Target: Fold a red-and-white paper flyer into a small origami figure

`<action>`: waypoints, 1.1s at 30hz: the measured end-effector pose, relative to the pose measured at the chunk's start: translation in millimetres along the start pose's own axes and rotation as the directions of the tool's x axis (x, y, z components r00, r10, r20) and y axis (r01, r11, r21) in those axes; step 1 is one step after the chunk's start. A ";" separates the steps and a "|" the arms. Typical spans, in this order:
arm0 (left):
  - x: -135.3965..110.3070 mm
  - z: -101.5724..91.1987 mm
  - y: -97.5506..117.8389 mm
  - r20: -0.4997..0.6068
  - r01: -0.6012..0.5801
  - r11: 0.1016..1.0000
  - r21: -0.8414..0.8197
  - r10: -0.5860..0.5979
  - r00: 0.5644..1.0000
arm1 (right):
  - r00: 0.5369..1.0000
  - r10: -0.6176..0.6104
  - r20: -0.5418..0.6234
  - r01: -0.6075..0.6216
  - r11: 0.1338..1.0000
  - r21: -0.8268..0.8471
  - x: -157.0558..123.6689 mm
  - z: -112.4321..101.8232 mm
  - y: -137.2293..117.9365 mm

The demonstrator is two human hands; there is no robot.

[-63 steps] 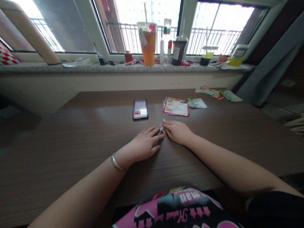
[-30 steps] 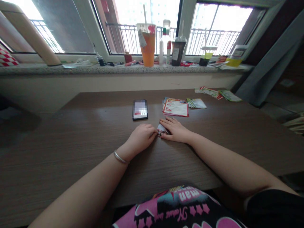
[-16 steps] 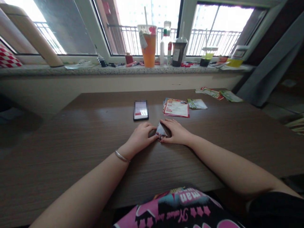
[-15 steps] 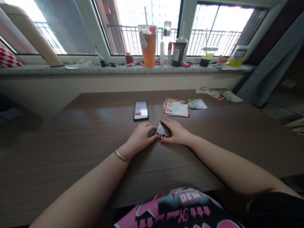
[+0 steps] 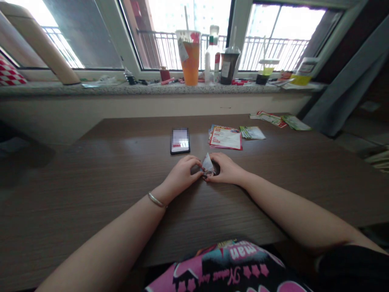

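A small piece of folded paper (image 5: 208,163), pale toward its pointed top and darker with print at the bottom, sits between my hands on the brown table (image 5: 121,190). My left hand (image 5: 183,171) grips its left side with thumb and fingers curled in. On the opposite side, my right hand (image 5: 227,169) has the paper's lower right edge between thumb and fingers. Fine creases are too small to make out. Just beyond my left hand lies a phone (image 5: 180,142) with a lit screen.
Printed leaflets (image 5: 226,138) lie beyond my right hand, beside green-and-white cards (image 5: 253,133). More cards (image 5: 272,119) are at the far right. On the windowsill (image 5: 106,90) stand an orange drink cup (image 5: 191,61), a dark drink cup (image 5: 229,67) and bottles.
The paper's pale tip now rises higher and leans slightly right. My right fingers have shifted a little along its edge; my left fingertips have moved slightly inward.
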State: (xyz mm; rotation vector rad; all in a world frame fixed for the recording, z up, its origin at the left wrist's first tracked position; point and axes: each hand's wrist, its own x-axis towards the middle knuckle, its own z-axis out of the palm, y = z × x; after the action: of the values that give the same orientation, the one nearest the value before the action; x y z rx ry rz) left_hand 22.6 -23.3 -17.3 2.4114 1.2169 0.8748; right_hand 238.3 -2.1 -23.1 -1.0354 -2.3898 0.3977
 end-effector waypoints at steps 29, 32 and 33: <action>2.3 -3.8 -6.5 0.099 -0.148 0.989 -0.017 0.149 0.984 | 0.989 -0.149 0.008 0.148 0.987 0.066 -2.1 -4.8 6.0; 0.7 -6.7 -9.5 0.135 -0.159 0.987 -0.037 0.163 0.977 | 0.987 -0.160 0.028 0.157 0.983 0.091 -4.5 -5.7 5.3; 0.3 -7.4 -11.3 0.144 -0.162 0.986 -0.048 0.168 0.975 | 0.986 -0.162 0.039 0.158 0.983 0.095 -5.0 -6.0 5.0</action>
State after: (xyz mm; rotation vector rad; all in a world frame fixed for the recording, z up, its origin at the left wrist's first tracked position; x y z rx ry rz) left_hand 11.0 -16.4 -17.3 2.5256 0.9508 0.7406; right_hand 247.6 -2.1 -22.0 -0.7946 -2.4503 0.4730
